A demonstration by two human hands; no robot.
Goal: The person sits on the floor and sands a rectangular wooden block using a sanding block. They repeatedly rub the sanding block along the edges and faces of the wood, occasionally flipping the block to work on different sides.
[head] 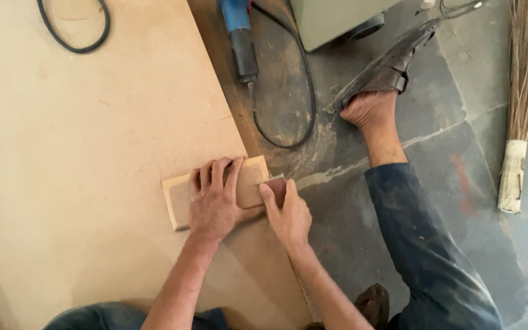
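A small rectangular fibreboard block point(181, 198) with a bevelled rim lies near the right edge of a large tan board point(80, 159). My left hand point(215, 201) presses flat on top of the block, fingers spread toward its far edge. My right hand point(288, 214) sits at the block's right end, pinching a small reddish-brown piece of sandpaper point(275, 184) against that end. The block's right end reaches the big board's edge.
A blue power tool point(238, 33) with a black cord point(304, 91) lies on the dusty stone floor beyond the board. My leg in dark trousers point(423, 244) and sandalled foot point(386, 67) stretch to the right. A broom point(524, 104) lies at far right, a grey machine base point(331, 18) at top.
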